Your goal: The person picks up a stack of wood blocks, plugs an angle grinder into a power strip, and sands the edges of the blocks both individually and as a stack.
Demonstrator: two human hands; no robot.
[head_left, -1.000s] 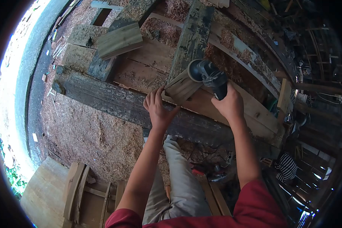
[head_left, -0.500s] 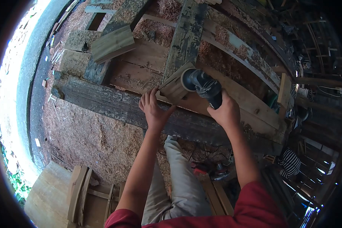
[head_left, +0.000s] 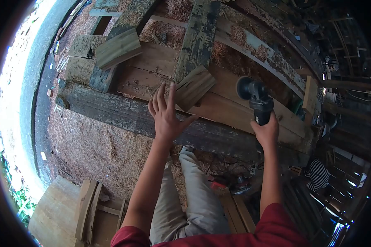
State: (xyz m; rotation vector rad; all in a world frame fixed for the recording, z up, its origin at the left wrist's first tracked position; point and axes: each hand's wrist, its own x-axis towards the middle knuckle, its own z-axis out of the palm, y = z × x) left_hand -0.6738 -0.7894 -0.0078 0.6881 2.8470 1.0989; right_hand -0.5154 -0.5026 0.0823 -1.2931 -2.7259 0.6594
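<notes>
My right hand [head_left: 268, 131] is wrapped round the body of a dark angle grinder [head_left: 259, 99] fitted with a pale sanding disc. The grinder is held to the right of a short wooden block [head_left: 196, 86], with a gap between disc and wood. That block lies slantwise on the timber bench frame, a dark crack showing near its left end. Fingers spread, my left hand [head_left: 165, 115] is over the near beam [head_left: 111, 106], just beside the block's left end, and holds nothing.
Another wooden block [head_left: 118, 49] rests on the frame at upper left. Shavings cover the ground [head_left: 99, 144] and parts of the timbers. Cables and a red tool [head_left: 219, 183] lie below the bench, right of my legs. Boards [head_left: 86, 210] are stacked at lower left.
The grinder has come off the block and moved right in my right hand. My left hand has lifted from the block's edge and its fingers have straightened.
</notes>
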